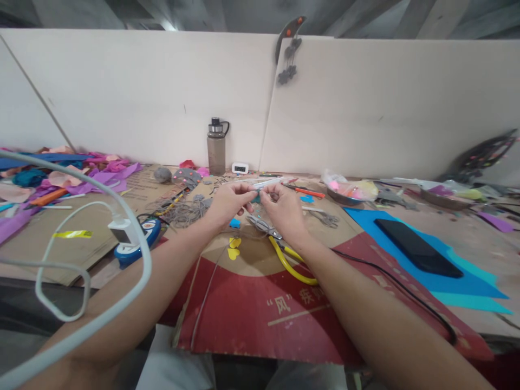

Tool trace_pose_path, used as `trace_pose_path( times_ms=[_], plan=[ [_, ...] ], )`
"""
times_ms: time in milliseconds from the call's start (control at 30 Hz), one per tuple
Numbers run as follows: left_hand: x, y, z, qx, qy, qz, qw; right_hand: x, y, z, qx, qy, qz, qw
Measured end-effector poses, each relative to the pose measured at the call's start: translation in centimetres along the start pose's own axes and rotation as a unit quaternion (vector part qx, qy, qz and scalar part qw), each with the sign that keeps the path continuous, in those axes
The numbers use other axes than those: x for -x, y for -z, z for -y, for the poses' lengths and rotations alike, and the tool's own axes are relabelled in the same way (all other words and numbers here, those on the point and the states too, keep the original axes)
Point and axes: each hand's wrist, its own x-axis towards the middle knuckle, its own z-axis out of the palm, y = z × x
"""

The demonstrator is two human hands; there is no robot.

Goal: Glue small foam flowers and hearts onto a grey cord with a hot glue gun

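Note:
My left hand (231, 203) and my right hand (283, 210) meet above the red and tan cardboard (260, 319), fingertips pinched close together. Between them shows a small teal piece (257, 198), partly covered by the fingers; its exact shape is too small to tell. Below my right hand lie yellow-handled scissors (286, 262), partly hidden by the wrist. Yellow heart-shaped cutouts (233, 252) and a small blue piece (234, 223) rest on the cardboard under my left hand. Grey cord (187, 214) is bunched left of that hand.
A blue power strip (138, 244) with a white charger stands left; a white cable (146, 254) loops across the foreground. Blue sheets (471, 284) carry a black phone (418, 246) at right. Behind are a bottle (216, 151), a small clock (240, 168) and an orange-handled tool (309, 193).

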Motion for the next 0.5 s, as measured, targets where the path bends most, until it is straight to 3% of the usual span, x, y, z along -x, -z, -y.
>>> trace_pose_path(
  times_ms=[167,367,500],
  plan=[
    [-0.08,0.11,0.40,-0.058,-0.034,-0.027,0.997,0.13,-0.10,0.04,-0.012,0.029,0.023,0.999],
    [-0.60,0.61,0.94,-0.038,-0.027,-0.052,0.998,0.20,-0.32,-0.52,-0.073,0.038,0.037,0.996],
    [-0.42,0.46,0.76,-0.026,-0.025,-0.040,0.999,0.20,-0.10,-0.21,-0.058,0.027,0.029,0.998]
  ],
)
